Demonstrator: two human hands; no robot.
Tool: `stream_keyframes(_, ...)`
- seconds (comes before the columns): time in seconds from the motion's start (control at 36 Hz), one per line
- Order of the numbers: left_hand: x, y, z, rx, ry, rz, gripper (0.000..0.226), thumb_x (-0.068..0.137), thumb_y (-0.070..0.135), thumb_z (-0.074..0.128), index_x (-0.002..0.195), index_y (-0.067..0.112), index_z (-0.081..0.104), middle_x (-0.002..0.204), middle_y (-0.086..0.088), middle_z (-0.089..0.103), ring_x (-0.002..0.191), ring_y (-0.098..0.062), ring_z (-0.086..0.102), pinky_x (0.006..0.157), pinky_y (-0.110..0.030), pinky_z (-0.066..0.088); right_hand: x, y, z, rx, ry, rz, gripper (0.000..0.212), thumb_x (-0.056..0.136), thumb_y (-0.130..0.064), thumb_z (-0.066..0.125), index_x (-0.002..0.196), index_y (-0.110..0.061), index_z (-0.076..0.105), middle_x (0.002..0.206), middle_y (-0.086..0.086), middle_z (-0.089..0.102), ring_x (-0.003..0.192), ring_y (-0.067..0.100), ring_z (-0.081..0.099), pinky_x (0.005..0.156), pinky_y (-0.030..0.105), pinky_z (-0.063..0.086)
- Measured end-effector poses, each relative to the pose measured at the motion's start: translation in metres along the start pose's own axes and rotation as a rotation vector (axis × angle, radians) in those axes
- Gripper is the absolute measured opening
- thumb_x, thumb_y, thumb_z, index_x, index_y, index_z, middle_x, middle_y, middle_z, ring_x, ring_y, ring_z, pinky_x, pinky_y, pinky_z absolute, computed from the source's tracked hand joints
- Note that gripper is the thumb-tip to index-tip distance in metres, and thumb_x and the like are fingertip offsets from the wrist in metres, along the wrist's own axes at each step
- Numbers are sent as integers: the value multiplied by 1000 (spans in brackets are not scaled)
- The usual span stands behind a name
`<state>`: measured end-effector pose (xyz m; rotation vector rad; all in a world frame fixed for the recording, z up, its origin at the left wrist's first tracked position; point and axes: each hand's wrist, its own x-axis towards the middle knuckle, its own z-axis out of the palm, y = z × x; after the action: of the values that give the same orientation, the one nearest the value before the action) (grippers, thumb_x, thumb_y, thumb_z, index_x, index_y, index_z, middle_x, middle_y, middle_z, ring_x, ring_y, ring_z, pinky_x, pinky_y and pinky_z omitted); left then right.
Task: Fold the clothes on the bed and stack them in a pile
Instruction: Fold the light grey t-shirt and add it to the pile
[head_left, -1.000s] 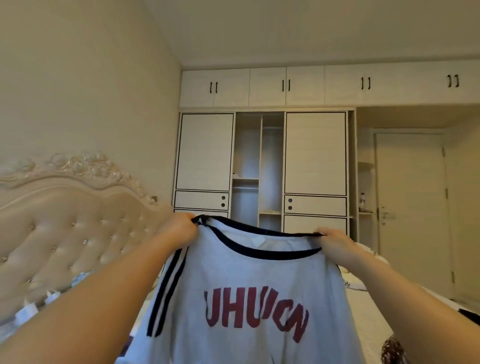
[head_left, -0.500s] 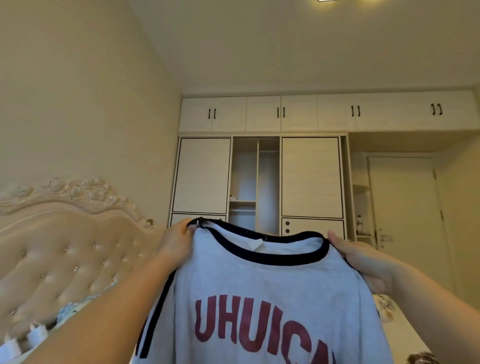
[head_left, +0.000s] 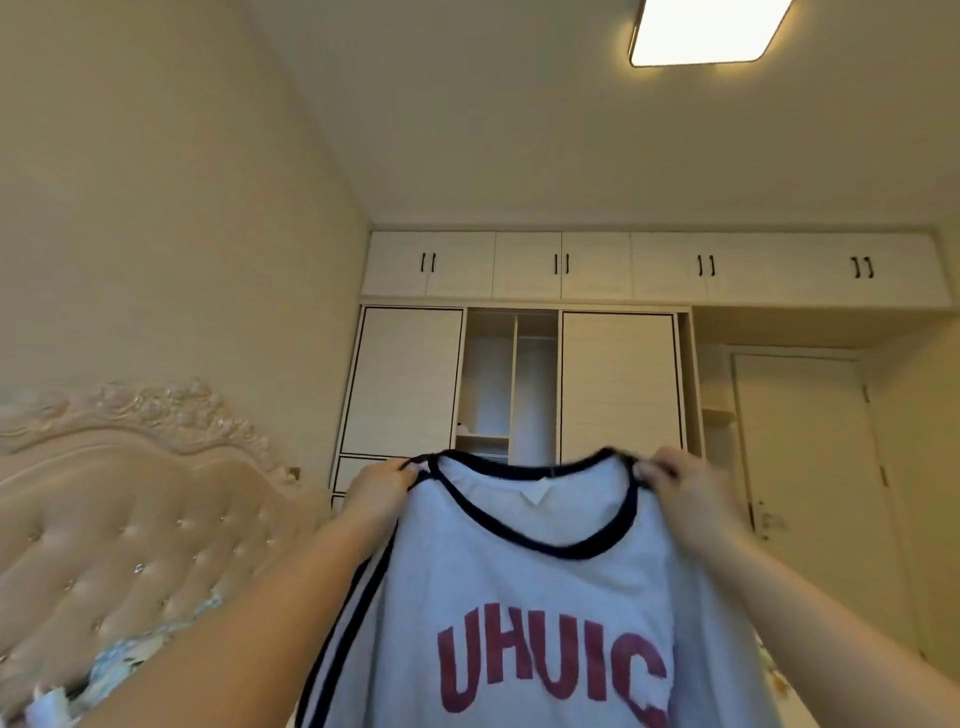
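Two hands hold one shirt up.
Left hand (head_left: 382, 486) and right hand (head_left: 680, 480) each pinch a shoulder of the shirt (head_left: 519, 597); its collar hangs between both grips.

A rectangular ceiling light (head_left: 709, 31) is glowing above cream walls. A white wardrobe (head_left: 519, 384) is standing against the far wall, its middle bay open (upper cabinets with dark handles). A tufted headboard (head_left: 130, 509) is sitting left; a door (head_left: 810, 493), seemingly closed, right.
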<state>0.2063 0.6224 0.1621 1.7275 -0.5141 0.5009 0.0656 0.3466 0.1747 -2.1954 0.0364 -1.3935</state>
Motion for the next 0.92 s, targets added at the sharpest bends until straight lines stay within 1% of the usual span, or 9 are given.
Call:
stream_keyframes(0.08, -3, -4, -13, -92, -100, -63, 21, 99, 22, 47, 97, 21, 69, 104, -7, 67, 98, -22, 61, 98, -40, 45, -6, 10, -11, -96, -397, 82, 27, 97, -21, 52, 74, -9, 59, 74, 7, 61, 70, 16, 53, 64, 29, 37)
stream_keyframes(0.22, 3, -4, -35, -88, -116, 3, 22, 98, 27, 51, 99, 23, 72, 98, -1, 73, 95, -19, 68, 89, -36, 51, -13, -3, -37, -29, -634, 150, 35, 94, -47, 51, 88, -17, 66, 84, -1, 71, 80, 15, 65, 80, 29, 49)
stream_keyframes(0.33, 1, 8, -55, -1, -176, 54, 24, 97, 34, 53, 96, 22, 74, 91, 4, 75, 90, -15, 70, 82, -30, 52, -8, -20, -57, 5, -799, 136, 19, 90, -40, 62, 98, -26, 70, 94, -7, 73, 88, 9, 67, 84, 29, 50)
stream_keyframes(0.47, -5, 27, -61, 171, -203, 143, 43, 92, 43, 58, 56, 19, 61, 59, 8, 62, 53, -5, 55, 56, -23, 39, 5, -28, -63, -477, -507, -40, 27, 91, -24, 60, 65, -23, 55, 72, -2, 58, 70, 14, 53, 63, 28, 40)
stream_keyframes(0.61, -4, 73, -74, 46, -179, 265, 53, 81, 58, 64, 86, 6, 71, 84, -6, 74, 75, -19, 70, 69, -28, 47, 17, -34, -69, -668, 125, -308, 17, 98, -28, 44, 88, -17, 51, 80, -2, 42, 76, 25, 55, 56, 32, 32)
stream_keyframes(0.67, -7, 79, -77, 52, -205, 291, 53, 78, 64, 63, 79, 12, 72, 78, -1, 74, 71, -16, 70, 66, -26, 47, 16, -29, -69, -792, 92, -260, 16, 100, -25, 38, 99, -17, 53, 88, -1, 43, 85, 23, 57, 61, 30, 39)
stream_keyframes(0.72, -12, 72, -74, 276, -245, 281, 54, 83, 63, 58, 55, 18, 58, 56, 7, 61, 49, -9, 56, 54, -24, 37, 9, -18, -61, -926, -25, -184, 21, 98, -18, 36, 110, -20, 53, 105, 0, 46, 101, 18, 52, 70, 27, 45)
stream_keyframes(0.81, -14, 50, -63, 605, -276, 211, 55, 85, 66, 51, 52, 22, 50, 50, 7, 50, 49, -10, 46, 56, -27, 33, -1, -8, -47, -1080, -137, -109, 31, 97, -15, 35, 117, -25, 56, 118, -4, 51, 111, 16, 52, 74, 25, 46)
stream_keyframes(0.92, -21, 42, -58, 456, -259, 231, 51, 91, 58, 47, 54, 23, 56, 55, 11, 60, 54, -8, 54, 57, -26, 37, -2, -14, -46, -1141, -191, 76, 35, 97, -11, 34, 117, -24, 60, 119, -4, 61, 109, 18, 60, 70, 26, 39)
